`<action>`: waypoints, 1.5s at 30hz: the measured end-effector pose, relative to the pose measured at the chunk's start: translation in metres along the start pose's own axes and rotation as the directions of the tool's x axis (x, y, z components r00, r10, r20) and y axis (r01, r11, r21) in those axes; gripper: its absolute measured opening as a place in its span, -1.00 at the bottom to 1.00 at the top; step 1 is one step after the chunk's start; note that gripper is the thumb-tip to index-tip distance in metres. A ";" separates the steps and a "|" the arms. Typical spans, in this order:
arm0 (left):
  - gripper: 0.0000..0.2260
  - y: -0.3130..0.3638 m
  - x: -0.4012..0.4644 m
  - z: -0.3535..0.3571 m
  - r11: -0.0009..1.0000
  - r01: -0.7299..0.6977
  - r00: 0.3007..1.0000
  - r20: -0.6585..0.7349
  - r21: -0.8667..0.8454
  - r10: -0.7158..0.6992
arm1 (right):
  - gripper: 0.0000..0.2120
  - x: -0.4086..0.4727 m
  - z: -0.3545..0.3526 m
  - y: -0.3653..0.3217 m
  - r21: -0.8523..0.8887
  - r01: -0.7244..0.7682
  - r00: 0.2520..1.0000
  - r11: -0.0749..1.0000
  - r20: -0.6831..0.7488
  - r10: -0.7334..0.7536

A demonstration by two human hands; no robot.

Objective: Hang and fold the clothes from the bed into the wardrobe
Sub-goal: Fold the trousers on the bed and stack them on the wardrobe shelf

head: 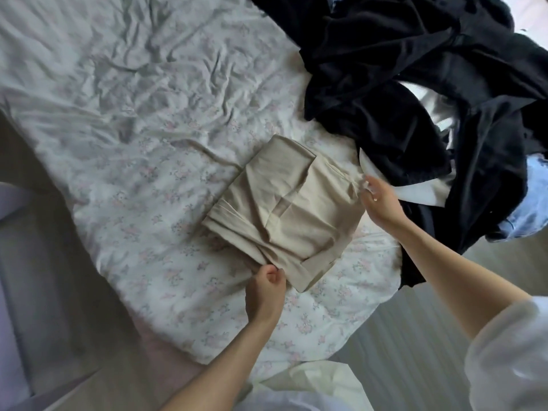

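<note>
From the head view, a folded beige garment (284,215) is seen lying flat on the bed (133,120), which is covered with a creased white sheet printed with small pale flowers. The garment is folded into a rough square, set at a slant, near the middle of the frame. The left hand (265,287) is placed at the garment's near corner, its fingers curled and the cloth edge pinched between thumb and fingers. The right hand (378,200) is held at the garment's right edge, the fingers bent toward the cloth; whether the edge is gripped or only touched cannot be told, since the fingertips are blurred. The two hands are kept well apart, one at each side of the fold. A heap of black clothes (415,84) is piled at the far right of the bed, just beside the beige garment, with a white piece (421,191) showing under it next to the right hand and a pale blue garment (533,203) at the right edge. White sleeves (504,360) are seen on the near right forearm.
</note>
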State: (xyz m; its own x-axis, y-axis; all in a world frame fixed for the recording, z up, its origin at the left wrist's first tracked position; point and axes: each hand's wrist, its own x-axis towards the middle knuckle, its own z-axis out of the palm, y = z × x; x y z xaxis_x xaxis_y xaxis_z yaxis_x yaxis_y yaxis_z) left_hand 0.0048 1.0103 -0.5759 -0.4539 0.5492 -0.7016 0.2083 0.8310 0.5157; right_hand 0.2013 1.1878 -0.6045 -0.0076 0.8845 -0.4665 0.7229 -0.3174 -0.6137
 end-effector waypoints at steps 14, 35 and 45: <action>-0.86 -0.015 -0.009 0.016 0.910 0.121 0.992 0.075 -0.396 -0.099 | -0.89 0.046 -0.003 -0.007 0.224 -0.303 0.946 0.926 -0.049 0.322; -0.80 0.042 0.075 -0.050 0.860 0.091 0.859 -0.397 -0.502 -0.323 | -0.69 0.059 0.032 -0.115 -0.220 0.176 0.984 0.959 0.043 -0.171; -0.75 0.048 0.092 -0.062 0.897 0.201 0.850 -0.385 -0.393 -0.359 | -0.80 0.079 0.058 -0.144 -0.571 0.063 0.998 0.818 0.017 -0.065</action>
State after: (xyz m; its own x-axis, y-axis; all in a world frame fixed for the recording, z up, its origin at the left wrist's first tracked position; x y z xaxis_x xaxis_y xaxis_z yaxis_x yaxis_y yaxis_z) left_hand -0.0804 1.0953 -0.5856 -0.7942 0.1347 -0.5925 -0.2448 0.8215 0.5150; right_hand 0.0565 1.2834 -0.5901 -0.0663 0.8972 -0.4366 0.9858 -0.0088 -0.1678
